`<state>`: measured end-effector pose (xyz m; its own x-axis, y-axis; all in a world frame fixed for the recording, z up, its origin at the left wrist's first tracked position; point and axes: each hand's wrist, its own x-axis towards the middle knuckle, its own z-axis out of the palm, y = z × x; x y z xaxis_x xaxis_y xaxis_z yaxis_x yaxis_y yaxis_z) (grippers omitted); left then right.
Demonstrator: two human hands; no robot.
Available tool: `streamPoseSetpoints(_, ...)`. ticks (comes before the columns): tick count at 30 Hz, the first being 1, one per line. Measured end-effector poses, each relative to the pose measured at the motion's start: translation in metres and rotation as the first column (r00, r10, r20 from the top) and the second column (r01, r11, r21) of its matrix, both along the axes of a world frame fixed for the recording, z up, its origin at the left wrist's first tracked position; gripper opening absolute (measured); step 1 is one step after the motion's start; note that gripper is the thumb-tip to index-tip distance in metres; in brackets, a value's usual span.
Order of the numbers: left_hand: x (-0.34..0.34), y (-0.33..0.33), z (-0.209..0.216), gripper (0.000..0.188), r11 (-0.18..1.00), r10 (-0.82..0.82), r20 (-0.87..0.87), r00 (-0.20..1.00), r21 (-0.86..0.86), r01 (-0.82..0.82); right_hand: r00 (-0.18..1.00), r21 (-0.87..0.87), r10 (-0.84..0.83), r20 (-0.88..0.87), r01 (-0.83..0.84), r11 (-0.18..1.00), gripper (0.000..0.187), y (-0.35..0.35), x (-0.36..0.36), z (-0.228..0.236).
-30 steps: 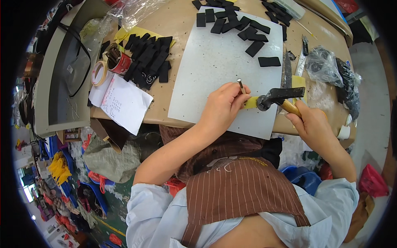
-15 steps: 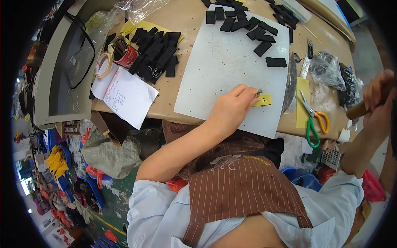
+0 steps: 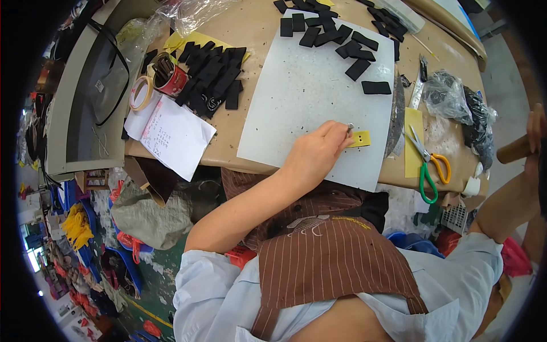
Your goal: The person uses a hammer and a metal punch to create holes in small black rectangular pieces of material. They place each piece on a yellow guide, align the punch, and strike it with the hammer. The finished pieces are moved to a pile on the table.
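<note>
My left hand (image 3: 320, 149) is closed round a short metal punch (image 3: 350, 126) whose round top shows above the fingertips. Its lower end is hidden by the fingers. The hand rests on a white sheet (image 3: 296, 102), against the left end of a small yellow strip (image 3: 360, 138) with dark holes in it. Out at the right edge my right hand (image 3: 534, 134) is raised, wrapped round a wooden handle (image 3: 513, 149). The rest of that tool is out of sight. Several black fabric pieces (image 3: 376, 88) lie on the far part of the sheet.
Orange-and-green scissors (image 3: 427, 165) lie at the right by a yellow card (image 3: 413, 151) and a box cutter (image 3: 420, 82). On the left are a black heap of pieces (image 3: 213, 80), a red tin (image 3: 174, 81), a tape roll (image 3: 141, 94) and an open notebook (image 3: 171, 137).
My right hand with the wooden handle has shifted outward to the right, farther toward the picture's edge. The punch in my left hand has moved slightly left along the yellow strip.
</note>
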<state>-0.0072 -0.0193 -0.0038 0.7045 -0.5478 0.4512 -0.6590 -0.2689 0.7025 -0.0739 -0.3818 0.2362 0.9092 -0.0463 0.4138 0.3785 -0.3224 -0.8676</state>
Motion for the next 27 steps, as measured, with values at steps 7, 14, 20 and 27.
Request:
streamPoseSetpoints(7, -0.001, 0.000, -0.008, 0.023, 0.983, 0.172, -0.076, 0.982, 0.076, -0.166, 0.977, -0.581, -0.190, -0.098, 0.099, 0.808, 0.023, 0.108, 0.002, -0.121)
streamPoseSetpoints(14, 0.025, 0.003, 0.017, 0.017, 0.886, -0.221, -0.774, 0.594, -0.413, -0.208, 0.673, -0.774, -0.726, -0.141, 0.382, 0.505, 0.025, -0.002, -0.050, -0.189)
streamPoseSetpoints(20, 0.004, 0.004, 0.013, 0.034, 0.985, -0.045, 0.013, 0.999, 0.166, 0.042, 0.928, -0.587, -0.355, -0.113, 0.226, 0.777, 0.030, 0.081, -0.017, -0.193)
streamPoseSetpoints(27, -0.005, 0.005, 0.004, 0.035, 0.991, -0.027, 0.093, 0.995, 0.131, 0.015, 0.959, -0.467, 0.083, -0.270, -0.206, 0.860, 0.023, 0.157, 0.030, -0.206)
